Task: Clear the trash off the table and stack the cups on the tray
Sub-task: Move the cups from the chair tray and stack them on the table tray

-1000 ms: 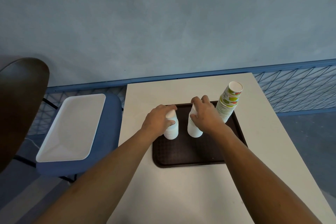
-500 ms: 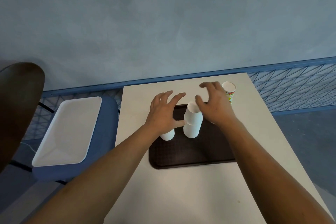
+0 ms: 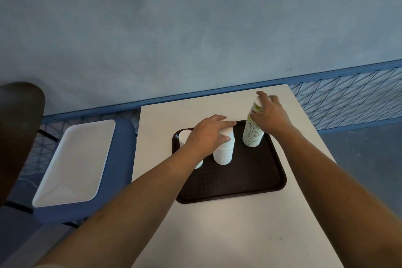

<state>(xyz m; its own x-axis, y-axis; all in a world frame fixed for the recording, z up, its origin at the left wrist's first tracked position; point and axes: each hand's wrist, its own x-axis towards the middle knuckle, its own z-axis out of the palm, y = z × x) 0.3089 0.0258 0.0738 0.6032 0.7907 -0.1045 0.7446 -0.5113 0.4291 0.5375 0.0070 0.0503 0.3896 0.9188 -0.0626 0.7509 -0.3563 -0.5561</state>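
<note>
A dark brown tray point(image 3: 250, 183) lies on the white table point(image 3: 239, 230). Three upside-down cup stacks stand on it. My left hand point(image 3: 206, 135) rests over the top of the middle white stack point(image 3: 224, 152), fingers around it. A shorter white stack point(image 3: 185, 137) stands at the tray's left, partly hidden behind that hand. My right hand point(image 3: 269, 115) grips the tall green-printed stack point(image 3: 252, 132) near its top, at the tray's far right corner.
A white rectangular bin point(image 3: 74, 163) sits on a blue chair seat point(image 3: 121, 159) left of the table. A dark chair back point(image 3: 17, 132) is at the far left. A blue mesh fence point(image 3: 348, 98) runs behind the table.
My right hand moved right from the white stacks onto the tall green-printed stack. My left hand shifted from the left white stack onto the middle one.
</note>
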